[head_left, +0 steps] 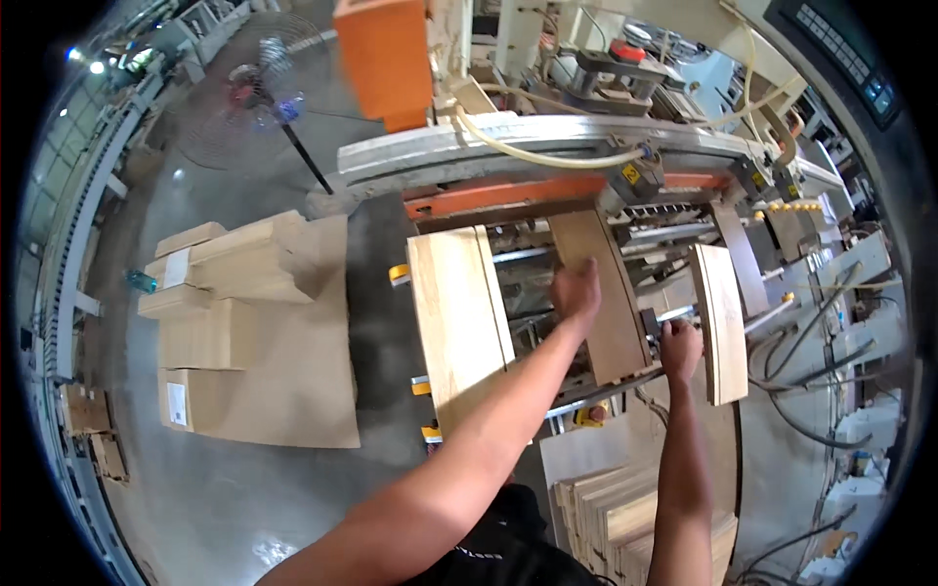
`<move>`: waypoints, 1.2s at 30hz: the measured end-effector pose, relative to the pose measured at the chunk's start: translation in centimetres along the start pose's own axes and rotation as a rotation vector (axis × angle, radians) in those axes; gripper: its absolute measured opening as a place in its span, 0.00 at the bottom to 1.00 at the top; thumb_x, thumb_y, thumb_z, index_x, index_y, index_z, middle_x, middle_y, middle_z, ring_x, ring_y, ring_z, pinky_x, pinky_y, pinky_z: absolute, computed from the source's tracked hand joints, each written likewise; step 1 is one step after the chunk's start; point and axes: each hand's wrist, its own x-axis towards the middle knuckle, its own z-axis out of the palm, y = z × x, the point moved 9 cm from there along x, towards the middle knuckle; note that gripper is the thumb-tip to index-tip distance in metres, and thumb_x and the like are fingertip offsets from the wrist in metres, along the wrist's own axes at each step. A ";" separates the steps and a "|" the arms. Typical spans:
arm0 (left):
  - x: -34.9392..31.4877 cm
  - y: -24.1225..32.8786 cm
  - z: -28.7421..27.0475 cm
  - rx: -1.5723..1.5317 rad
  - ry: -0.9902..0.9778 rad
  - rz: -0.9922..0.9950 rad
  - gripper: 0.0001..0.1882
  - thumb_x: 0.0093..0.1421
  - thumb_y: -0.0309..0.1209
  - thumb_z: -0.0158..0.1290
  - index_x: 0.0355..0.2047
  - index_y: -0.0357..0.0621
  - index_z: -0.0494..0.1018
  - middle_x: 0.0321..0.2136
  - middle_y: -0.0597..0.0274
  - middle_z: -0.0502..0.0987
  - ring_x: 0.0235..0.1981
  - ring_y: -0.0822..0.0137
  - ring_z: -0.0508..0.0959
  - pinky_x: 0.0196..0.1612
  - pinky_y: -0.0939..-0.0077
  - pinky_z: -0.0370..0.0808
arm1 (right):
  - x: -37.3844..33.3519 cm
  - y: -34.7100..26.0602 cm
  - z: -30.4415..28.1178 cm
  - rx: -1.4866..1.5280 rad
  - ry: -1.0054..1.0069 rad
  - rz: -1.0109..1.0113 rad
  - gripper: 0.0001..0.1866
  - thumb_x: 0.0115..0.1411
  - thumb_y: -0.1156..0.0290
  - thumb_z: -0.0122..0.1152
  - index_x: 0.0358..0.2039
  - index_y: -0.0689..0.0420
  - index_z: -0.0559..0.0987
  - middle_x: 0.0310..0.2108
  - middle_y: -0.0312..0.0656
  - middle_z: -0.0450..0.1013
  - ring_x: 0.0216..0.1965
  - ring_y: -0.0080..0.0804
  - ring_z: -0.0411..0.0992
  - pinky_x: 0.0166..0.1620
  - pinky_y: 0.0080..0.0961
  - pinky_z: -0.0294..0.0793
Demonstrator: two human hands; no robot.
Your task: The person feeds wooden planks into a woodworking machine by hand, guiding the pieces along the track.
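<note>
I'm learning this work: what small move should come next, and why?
Perhaps steady the brown board with the left hand: that hand is at the board's left edge, while the right hand sits beyond its right edge.

Left hand (pixel 576 295) bare, right hand (pixel 682 348) bare, arms (pixel 489 439) bare too, and well below the fingers (pixel 567 284), a black top (pixel 528 559) carrying small pale lettering (pixel 479 555)!

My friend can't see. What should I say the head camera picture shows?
A person's bare left hand is at a flat brown rectangular board on a grey-and-orange metal machine, with the curled right hand beside it. A pale wooden board lies on the left, a narrower pale board on the right.
</note>
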 end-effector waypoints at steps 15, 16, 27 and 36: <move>4.1 -5.0 2.5 -0.037 0.026 -0.044 0.28 0.50 0.54 0.58 0.34 0.39 0.79 0.35 0.44 0.80 0.40 0.47 0.79 0.42 0.58 0.75 | -0.5 -0.5 -1.1 0.182 0.023 0.085 0.13 0.53 0.63 0.58 0.26 0.61 0.80 0.25 0.51 0.77 0.29 0.50 0.76 0.36 0.41 0.74; 4.0 -4.6 2.5 -0.030 0.031 -0.033 0.28 0.50 0.54 0.58 0.34 0.39 0.79 0.35 0.44 0.80 0.40 0.47 0.79 0.42 0.58 0.75 | -0.5 -0.3 -1.0 0.209 0.035 0.099 0.12 0.53 0.64 0.59 0.26 0.61 0.80 0.24 0.51 0.77 0.29 0.48 0.76 0.36 0.40 0.74; 2.9 -3.4 0.0 -0.070 0.201 -0.012 0.26 0.51 0.50 0.59 0.31 0.33 0.78 0.33 0.39 0.79 0.38 0.43 0.79 0.39 0.56 0.75 | -0.8 -0.3 -1.1 0.226 0.086 0.097 0.12 0.52 0.64 0.58 0.25 0.60 0.80 0.24 0.52 0.76 0.29 0.51 0.75 0.35 0.44 0.74; -2.7 4.7 -2.6 0.469 0.372 0.475 0.20 0.53 0.32 0.54 0.46 0.41 0.69 0.49 0.44 0.70 0.53 0.46 0.68 0.53 0.56 0.67 | -0.8 -0.7 -1.6 0.264 0.043 0.118 0.13 0.52 0.63 0.56 0.28 0.60 0.80 0.28 0.56 0.76 0.33 0.54 0.75 0.40 0.46 0.73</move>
